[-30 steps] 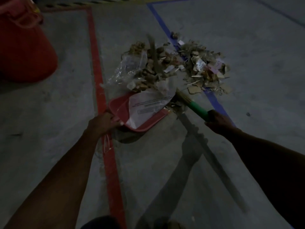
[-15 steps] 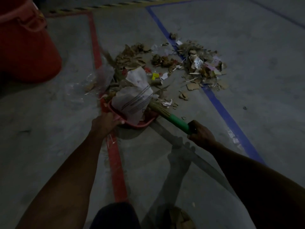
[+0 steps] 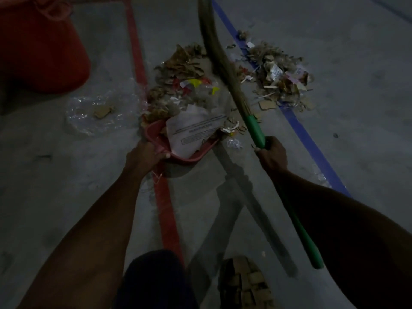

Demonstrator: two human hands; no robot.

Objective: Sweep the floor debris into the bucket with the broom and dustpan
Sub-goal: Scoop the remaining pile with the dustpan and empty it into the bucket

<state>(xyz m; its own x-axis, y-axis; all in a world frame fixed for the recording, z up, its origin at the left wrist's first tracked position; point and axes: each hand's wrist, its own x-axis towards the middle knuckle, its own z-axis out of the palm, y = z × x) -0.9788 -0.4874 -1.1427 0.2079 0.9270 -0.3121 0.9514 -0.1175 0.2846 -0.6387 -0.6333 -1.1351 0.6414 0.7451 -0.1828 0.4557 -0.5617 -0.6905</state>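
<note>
Centre frame, dim concrete floor: left hand (image 3: pixel 146 153) gripping rim of red dustpan (image 3: pixel 156 133), a white paper (image 3: pixel 196 130) lying across it. Right hand (image 3: pixel 270 153) clenched round green broom handle (image 3: pixel 256 131), bristles (image 3: pixel 217 54) raised, slanting to top edge. Debris (image 3: pixel 278 74) heaped beyond pan, across blue line (image 3: pixel 312 143), more beside red line (image 3: pixel 136 50). Red bucket (image 3: pixel 38 45) upper left, well apart from pan. Clear plastic (image 3: pixel 98 108) left of pan.

I think this is a warehouse or factory hall. I see a grey concrete floor (image 3: pixel 334 63) with a red line (image 3: pixel 136 54) and a blue line (image 3: pixel 307 139) painted on it, like marked work zones.
</note>
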